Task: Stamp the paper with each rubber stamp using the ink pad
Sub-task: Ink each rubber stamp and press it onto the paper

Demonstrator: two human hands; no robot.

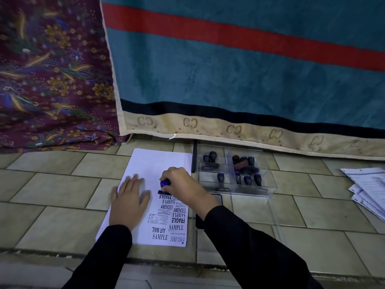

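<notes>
A white sheet of paper (150,163) lies on the tiled surface, its right half covered with several dark stamped words such as SAMPLE, FRAGILE and AIR MAIL. My right hand (183,188) grips a rubber stamp (164,187) with a blue handle, whose base presses on the paper just above the printed words. My left hand (130,202) lies flat with spread fingers on the left part of the sheet. The ink pad (217,198) is mostly hidden behind my right forearm, right of the paper.
A clear plastic organiser (266,190) with several black-handled stamps in its compartments stands right of the paper. A stack of printed papers (368,188) lies at the far right. Hanging patterned cloths (229,69) close off the back. The surface's front edge runs near my sleeves.
</notes>
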